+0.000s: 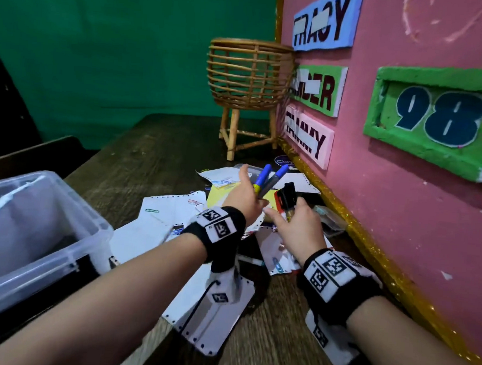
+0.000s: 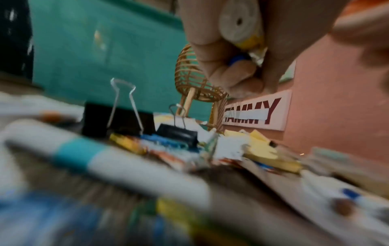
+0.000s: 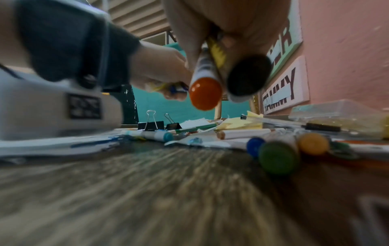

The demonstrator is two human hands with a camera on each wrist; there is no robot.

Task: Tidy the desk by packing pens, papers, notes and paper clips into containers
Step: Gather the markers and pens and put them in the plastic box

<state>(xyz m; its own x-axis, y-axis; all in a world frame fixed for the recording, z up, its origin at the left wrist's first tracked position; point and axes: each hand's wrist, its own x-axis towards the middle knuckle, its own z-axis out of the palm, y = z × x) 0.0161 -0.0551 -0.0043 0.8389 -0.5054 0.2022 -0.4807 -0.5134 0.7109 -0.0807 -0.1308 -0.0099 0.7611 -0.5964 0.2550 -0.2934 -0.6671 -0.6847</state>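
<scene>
A dark wood-grain surface (image 1: 156,160) runs from a green backdrop to a pink board on your right. At the far left sits a clear plastic bin (image 1: 62,228), its rim toward you. Next to it, loose white papers (image 1: 176,203) with punched edges spread across the middle of the surface, with coloured paper clips (image 1: 151,210) scattered on them. The left wrist view shows two black binder clips (image 2: 179,134) standing on the pile and a white marker with a teal band (image 2: 84,154) lying close to the camera, blurred.

Your left hand (image 1: 243,196) is raised above the papers, fingers curled round two blue-capped markers (image 1: 271,178) that point up and away from you. Behind it, at the back of the surface, a wicker basket on legs (image 1: 247,75) stands beside the board.

Your right hand (image 1: 302,225) is just beside the left, fingers clamped on a bundle of markers (image 1: 286,199); the right wrist view shows an orange end cap (image 3: 205,94) and a black one (image 3: 248,76) facing the camera. Below this hand lie yellow sticky notes (image 3: 238,124) and further markers with blue, green and yellow end caps (image 3: 277,157). A clear lidded box (image 1: 332,220) rests against the foot of the pink board (image 1: 403,178), which carries name plates.
</scene>
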